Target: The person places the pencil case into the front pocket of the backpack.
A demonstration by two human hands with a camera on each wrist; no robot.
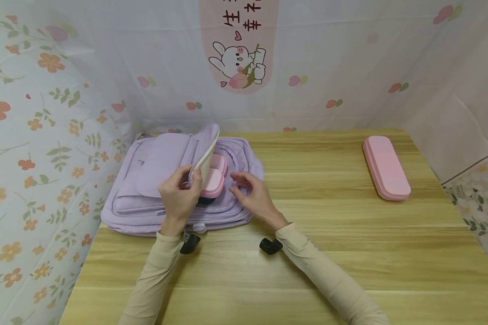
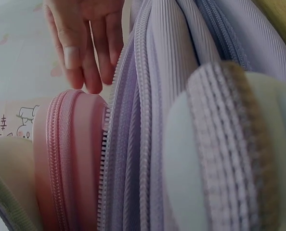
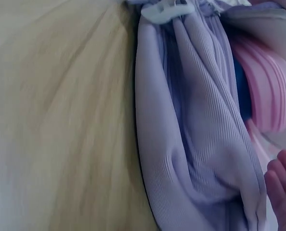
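Note:
A lavender backpack (image 1: 158,158) lies on the table with its front pocket unzipped. My left hand (image 1: 179,194) pinches the edge of the pocket's lifted flap (image 1: 206,151), its fingers bent over the rim. Inside the opening sit pink zippered cases (image 1: 214,181), one behind the other, with something dark (image 3: 242,91) beside them in the right wrist view. My right hand (image 1: 253,195) hovers just right of the opening, holding nothing, fingers loosely bent. In the left wrist view its fingers (image 2: 92,72) hang close above a pink case (image 2: 87,144).
Another pink case (image 1: 387,169) lies at the far right of the wooden table (image 1: 329,271). A white buckle (image 3: 167,10) shows on the backpack's side. Patterned cloth (image 1: 167,54) hangs behind the table and along its sides.

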